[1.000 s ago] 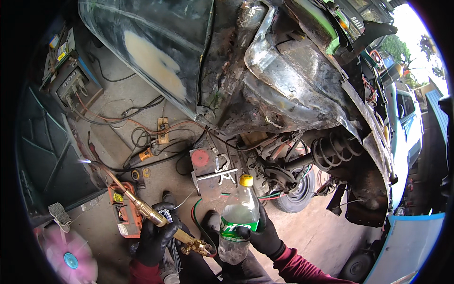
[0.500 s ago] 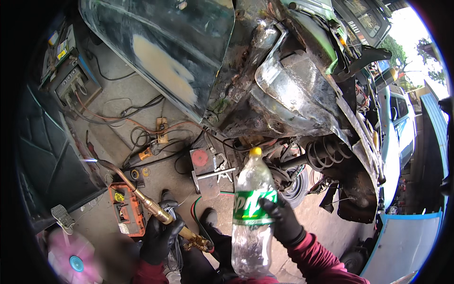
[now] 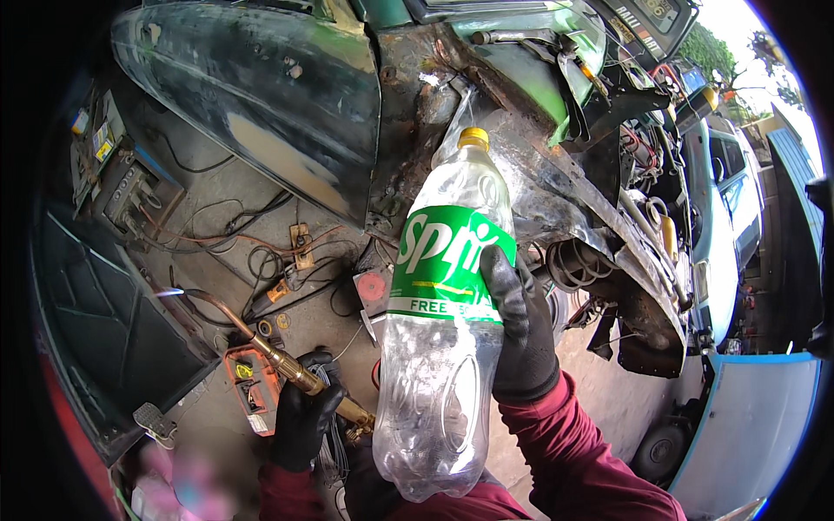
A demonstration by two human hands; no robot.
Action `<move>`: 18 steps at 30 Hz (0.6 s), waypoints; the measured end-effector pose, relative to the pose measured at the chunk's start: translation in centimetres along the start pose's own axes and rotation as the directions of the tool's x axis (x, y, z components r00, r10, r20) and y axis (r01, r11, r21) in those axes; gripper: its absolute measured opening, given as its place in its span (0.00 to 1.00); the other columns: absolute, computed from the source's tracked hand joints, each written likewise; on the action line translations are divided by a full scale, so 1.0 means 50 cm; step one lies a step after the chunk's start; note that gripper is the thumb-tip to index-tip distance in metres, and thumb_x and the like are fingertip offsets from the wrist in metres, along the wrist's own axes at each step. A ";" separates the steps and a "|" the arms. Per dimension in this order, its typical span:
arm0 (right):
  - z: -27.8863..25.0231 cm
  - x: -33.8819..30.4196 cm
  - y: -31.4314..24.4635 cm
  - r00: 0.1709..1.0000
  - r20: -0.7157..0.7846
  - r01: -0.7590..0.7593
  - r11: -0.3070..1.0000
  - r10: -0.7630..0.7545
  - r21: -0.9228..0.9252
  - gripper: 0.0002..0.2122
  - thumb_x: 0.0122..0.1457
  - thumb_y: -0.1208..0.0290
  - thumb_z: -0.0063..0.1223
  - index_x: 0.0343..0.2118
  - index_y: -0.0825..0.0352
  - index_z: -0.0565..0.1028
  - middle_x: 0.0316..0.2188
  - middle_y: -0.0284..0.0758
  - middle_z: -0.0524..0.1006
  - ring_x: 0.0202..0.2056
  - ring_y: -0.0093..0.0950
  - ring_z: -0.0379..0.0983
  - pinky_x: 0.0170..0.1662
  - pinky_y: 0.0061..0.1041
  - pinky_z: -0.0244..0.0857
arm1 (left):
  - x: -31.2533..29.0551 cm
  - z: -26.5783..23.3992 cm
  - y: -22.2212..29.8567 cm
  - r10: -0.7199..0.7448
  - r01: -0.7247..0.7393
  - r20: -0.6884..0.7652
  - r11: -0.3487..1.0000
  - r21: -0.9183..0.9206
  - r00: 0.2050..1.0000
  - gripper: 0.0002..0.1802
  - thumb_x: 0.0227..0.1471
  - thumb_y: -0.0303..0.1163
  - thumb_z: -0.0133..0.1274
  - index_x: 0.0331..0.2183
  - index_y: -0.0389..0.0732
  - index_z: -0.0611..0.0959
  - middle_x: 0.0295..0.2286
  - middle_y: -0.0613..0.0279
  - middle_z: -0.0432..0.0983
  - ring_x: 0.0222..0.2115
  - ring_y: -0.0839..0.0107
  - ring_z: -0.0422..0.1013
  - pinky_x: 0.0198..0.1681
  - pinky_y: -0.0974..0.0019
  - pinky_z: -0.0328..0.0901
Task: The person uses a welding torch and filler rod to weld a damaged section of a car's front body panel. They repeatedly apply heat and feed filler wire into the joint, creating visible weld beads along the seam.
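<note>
My gloved right hand (image 3: 526, 334) grips a large clear plastic bottle (image 3: 439, 399) with a green label and yellow cap. The bottle stands nearly upright in the picture, in front of the bare metal car body (image 3: 408, 148). Whether it holds liquid I cannot tell. My gloved left hand (image 3: 304, 412), lower and to the left, is closed round the brass handle of a gas torch (image 3: 291, 365). The torch's long bent tube points away to the left, with a small bluish flame (image 3: 167, 293) at its tip. Loops of thin wire (image 3: 330, 456) hang by the left hand.
On the floor lie an orange toolbox (image 3: 252, 391), an orange-bodied power tool (image 3: 271, 297) and tangled cables (image 3: 261, 252). A welding machine (image 3: 130, 195) stands at far left, above a dark panel (image 3: 113, 330). A coil spring (image 3: 578, 267) hangs under the car body.
My right hand has lifted the bottle up and closer, so it covers more of the car body. The torch stays lit in my left hand, and the view has shifted slightly.
</note>
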State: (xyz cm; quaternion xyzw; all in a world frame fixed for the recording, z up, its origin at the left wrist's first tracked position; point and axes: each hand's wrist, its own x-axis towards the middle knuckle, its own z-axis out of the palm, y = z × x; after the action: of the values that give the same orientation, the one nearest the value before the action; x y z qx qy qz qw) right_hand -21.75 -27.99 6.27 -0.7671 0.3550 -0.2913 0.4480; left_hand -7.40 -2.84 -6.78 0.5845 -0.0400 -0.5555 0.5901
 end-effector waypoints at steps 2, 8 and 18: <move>0.014 0.013 -0.014 0.998 0.003 -0.068 0.978 0.069 0.195 0.22 0.78 0.55 0.48 0.55 0.74 0.76 0.49 0.38 0.79 0.48 0.24 0.76 0.52 0.29 0.73 | 0.003 -0.001 0.012 -0.005 0.005 0.003 1.000 -0.025 1.000 0.31 0.62 0.26 0.62 0.64 0.36 0.74 0.40 0.70 0.72 0.40 0.78 0.72 0.44 0.71 0.70; 0.025 0.032 -0.024 0.981 0.055 -0.196 0.937 0.188 0.290 0.24 0.77 0.64 0.50 0.68 0.74 0.69 0.59 0.46 0.79 0.58 0.39 0.78 0.62 0.37 0.71 | 0.027 -0.033 0.024 -0.034 0.027 0.088 0.997 0.078 0.996 0.28 0.64 0.27 0.61 0.62 0.40 0.74 0.42 0.69 0.74 0.40 0.80 0.73 0.43 0.72 0.70; 0.058 0.040 -0.066 0.970 -0.079 -0.182 0.902 0.230 0.392 0.24 0.77 0.51 0.53 0.60 0.69 0.75 0.46 0.30 0.81 0.45 0.19 0.77 0.49 0.24 0.74 | 0.034 -0.037 0.050 -0.065 0.069 0.042 0.994 -0.080 0.997 0.24 0.66 0.32 0.61 0.59 0.40 0.74 0.39 0.69 0.73 0.37 0.81 0.69 0.39 0.70 0.66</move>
State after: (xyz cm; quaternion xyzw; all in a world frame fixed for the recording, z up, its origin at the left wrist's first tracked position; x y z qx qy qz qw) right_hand -17.41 -27.06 8.25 -0.6036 0.3976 -0.3525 0.5944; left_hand -3.97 -3.61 -6.56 0.5500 -0.0096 -0.5876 0.5934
